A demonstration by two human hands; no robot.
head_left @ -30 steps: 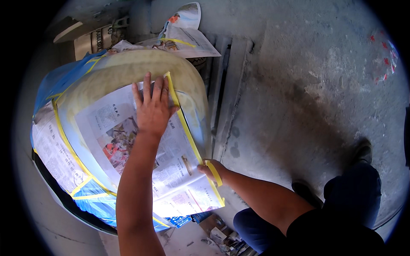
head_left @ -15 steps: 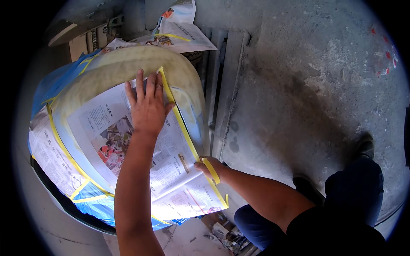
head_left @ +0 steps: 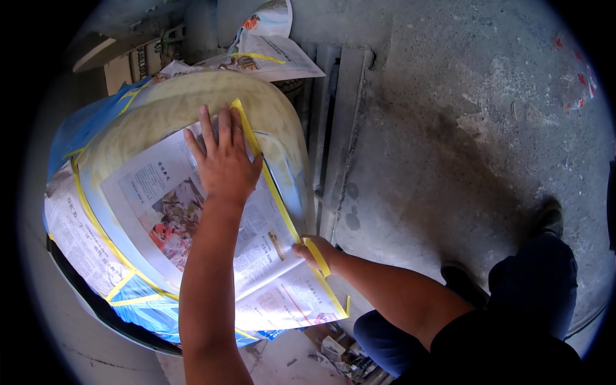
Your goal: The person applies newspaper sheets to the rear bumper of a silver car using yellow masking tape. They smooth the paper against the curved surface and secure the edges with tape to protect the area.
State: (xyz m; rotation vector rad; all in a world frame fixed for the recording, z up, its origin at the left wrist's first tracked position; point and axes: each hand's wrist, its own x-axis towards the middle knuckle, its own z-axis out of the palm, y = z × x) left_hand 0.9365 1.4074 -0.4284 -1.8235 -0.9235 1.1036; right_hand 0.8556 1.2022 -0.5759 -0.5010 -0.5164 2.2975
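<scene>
A newspaper sheet (head_left: 256, 256) lies across a curved panel (head_left: 192, 83) with sanded yellowish and light blue patches. Along its right edge runs yellow masking tape (head_left: 276, 192). My left hand (head_left: 224, 154) rests flat on the sheet's upper part, fingers spread, the fingertips near the top of the taped edge. Lower down, my right hand (head_left: 316, 250) pinches that taped edge, thumb on top; its other fingers are mostly hidden. A yellow band (head_left: 317, 256), seemingly a tape roll seen edge-on, crosses the right hand.
Blue plastic film (head_left: 151, 314) and another newspaper (head_left: 83, 231), fixed with yellow tape, cover the panel's left side. More newspaper (head_left: 276, 54) lies beyond. A floor grate (head_left: 333, 128) runs right of the panel across concrete floor (head_left: 436, 115). Scraps (head_left: 340, 353) lie near my legs.
The newspaper has turned slightly: its top corner shifted left and its lower corner right. My left hand moved a little left with it. The right hand stays almost in place.
</scene>
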